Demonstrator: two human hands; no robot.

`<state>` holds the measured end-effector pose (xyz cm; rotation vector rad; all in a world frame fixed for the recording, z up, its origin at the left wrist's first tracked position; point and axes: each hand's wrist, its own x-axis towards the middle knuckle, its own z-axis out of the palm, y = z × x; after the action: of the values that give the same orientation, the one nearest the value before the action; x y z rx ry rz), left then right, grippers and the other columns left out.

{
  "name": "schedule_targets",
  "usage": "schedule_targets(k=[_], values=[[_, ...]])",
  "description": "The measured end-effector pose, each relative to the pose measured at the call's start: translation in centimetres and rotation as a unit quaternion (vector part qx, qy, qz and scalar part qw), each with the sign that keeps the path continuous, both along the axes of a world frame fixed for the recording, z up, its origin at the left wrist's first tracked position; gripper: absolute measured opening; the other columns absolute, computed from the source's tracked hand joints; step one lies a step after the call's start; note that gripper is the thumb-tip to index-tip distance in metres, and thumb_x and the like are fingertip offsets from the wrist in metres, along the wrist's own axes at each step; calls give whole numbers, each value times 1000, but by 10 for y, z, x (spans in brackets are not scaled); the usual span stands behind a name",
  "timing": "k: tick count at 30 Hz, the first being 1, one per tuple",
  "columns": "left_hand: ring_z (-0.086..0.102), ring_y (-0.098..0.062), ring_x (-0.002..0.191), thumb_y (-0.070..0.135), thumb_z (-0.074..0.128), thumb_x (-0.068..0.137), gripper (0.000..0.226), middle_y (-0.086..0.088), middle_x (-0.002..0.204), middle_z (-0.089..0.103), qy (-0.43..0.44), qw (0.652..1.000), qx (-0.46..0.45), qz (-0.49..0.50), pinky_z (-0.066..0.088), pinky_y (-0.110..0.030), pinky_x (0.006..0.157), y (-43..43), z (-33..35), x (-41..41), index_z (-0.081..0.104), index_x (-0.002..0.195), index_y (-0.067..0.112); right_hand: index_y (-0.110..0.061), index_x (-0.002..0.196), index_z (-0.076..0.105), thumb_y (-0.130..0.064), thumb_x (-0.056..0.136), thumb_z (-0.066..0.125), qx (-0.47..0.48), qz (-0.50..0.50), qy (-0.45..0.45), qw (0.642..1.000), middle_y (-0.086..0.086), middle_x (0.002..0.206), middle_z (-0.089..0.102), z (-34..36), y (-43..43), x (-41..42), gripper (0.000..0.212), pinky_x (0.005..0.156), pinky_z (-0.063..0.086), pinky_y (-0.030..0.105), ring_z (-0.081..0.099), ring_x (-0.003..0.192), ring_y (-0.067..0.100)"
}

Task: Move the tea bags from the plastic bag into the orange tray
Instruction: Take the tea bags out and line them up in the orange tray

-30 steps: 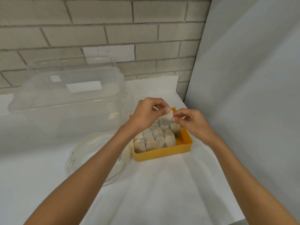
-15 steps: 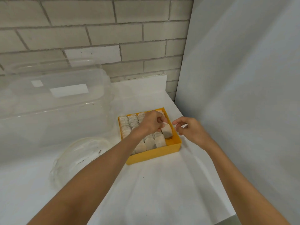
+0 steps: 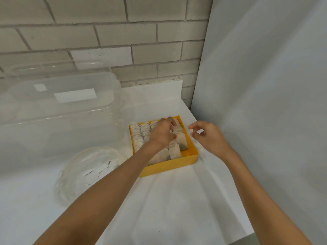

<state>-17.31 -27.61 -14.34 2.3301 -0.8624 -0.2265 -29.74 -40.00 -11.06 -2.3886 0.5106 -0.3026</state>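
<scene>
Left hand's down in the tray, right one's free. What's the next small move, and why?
Probably nudge the leaning tea bag upright against its row with the left hand, then lift out. That bag tilts over bare floor on the orange tray's right side. The left hand's fingers lie beside it among the tea bags, and the right hand hovers outside the tray, holding nothing.
</scene>
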Motion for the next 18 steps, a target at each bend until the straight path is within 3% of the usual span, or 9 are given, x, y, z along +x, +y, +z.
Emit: schedule_targets(k=[6,9,14,18], values=[[55,-9,66,5,73,78,33,4,90,62,52,993,-106,-3,46,-16,68,74,40,-9,62,107,18,-20,103,71,-8,89,60,4,35,-64,997,-7,94,65,24,51,12,21,66,36,-3,56,70,-1],[58,-8,65,7,72,80,21,0,85,69,108,982,-153,15,50,-20,70,124,61,-19,68,98,17,-17,101,71,-5,88,60,40,115,-57,991,-10,88,65,29,95,20,21,69,40,2,57,70,-6],[65,-7,71,12,65,85,6,-3,77,70,246,968,-50,22,50,-20,66,212,65,-27,71,88,11,-15,97,74,-9,89,61,12,235,-20,972,-5,88,66,21,164,30,17,68,40,8,57,71,5],[65,-16,72,13,62,87,8,-10,79,71,242,967,10,72,54,-26,67,241,28,-25,68,84,10,-10,99,71,-2,89,55,-6,296,10,955,5,95,69,10,201,45,20,76,48,19,61,83,12]])
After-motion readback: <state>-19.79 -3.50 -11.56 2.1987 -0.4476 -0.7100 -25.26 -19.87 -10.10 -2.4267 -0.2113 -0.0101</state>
